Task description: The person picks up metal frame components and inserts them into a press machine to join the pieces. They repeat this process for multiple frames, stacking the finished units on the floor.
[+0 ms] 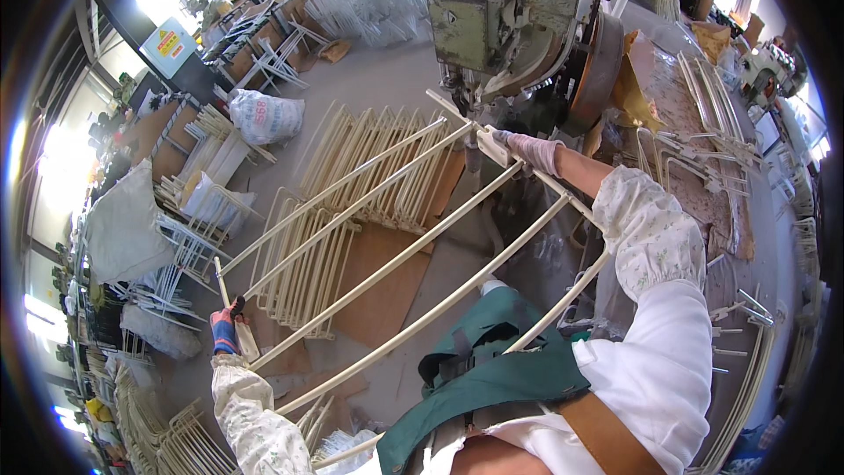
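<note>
A large cream metal tube rack (384, 267), several parallel bars joined by flat end rails, slants across the view in front of me. My left hand (226, 332), in a blue and pink glove, is closed around its lower-left end rail. At the upper right, my right hand (532, 152), in a pale glove, grips the other end rail beside a flat cream plate (493, 146). That end of the rack sits right under the tool head of a worn green press machine (466, 31). Whether rail and tool touch, I cannot tell.
Stacked cream tube frames (374, 163) lie on cardboard (378, 295) on the floor beyond the rack. A white sack (266, 116) stands farther back. To the right, a worktable (673, 97) bears more cream frames. The machine's large wheel (598, 70) is near my right arm.
</note>
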Tool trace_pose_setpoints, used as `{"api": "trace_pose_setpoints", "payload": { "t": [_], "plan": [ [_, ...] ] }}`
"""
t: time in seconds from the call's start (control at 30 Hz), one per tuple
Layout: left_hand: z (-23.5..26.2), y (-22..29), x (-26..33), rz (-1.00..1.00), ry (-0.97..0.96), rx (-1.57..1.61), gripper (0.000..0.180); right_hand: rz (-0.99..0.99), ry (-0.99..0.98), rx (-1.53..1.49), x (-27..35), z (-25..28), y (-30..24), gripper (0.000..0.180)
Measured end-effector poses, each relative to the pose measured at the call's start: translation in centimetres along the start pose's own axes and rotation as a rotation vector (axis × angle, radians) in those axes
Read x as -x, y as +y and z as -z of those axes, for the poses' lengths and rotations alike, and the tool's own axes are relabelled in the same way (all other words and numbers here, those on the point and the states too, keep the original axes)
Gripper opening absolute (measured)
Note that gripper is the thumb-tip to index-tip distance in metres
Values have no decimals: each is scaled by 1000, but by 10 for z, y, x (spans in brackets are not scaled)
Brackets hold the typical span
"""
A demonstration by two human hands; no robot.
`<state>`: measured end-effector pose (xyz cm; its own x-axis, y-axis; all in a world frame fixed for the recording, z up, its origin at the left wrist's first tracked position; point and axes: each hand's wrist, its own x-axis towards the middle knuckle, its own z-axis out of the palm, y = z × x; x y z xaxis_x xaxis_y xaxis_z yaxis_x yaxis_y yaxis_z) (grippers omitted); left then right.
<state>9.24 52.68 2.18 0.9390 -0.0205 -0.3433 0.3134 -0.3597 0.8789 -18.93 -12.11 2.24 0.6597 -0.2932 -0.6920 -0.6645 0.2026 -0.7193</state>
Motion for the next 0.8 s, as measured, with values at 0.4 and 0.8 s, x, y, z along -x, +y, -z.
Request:
{"api": "trace_pose_setpoints", "payload": {
  "t": [0.4, 0.8],
  "plan": [
    [-6, -12, -15, 40, -135, 145, 34, 37, -69, -65, 11, -11, -3, 38],
    [67, -96, -18, -270, -94, 235, 48, 487, -177, -382, 30, -31, 18, 42]
  ]
}}
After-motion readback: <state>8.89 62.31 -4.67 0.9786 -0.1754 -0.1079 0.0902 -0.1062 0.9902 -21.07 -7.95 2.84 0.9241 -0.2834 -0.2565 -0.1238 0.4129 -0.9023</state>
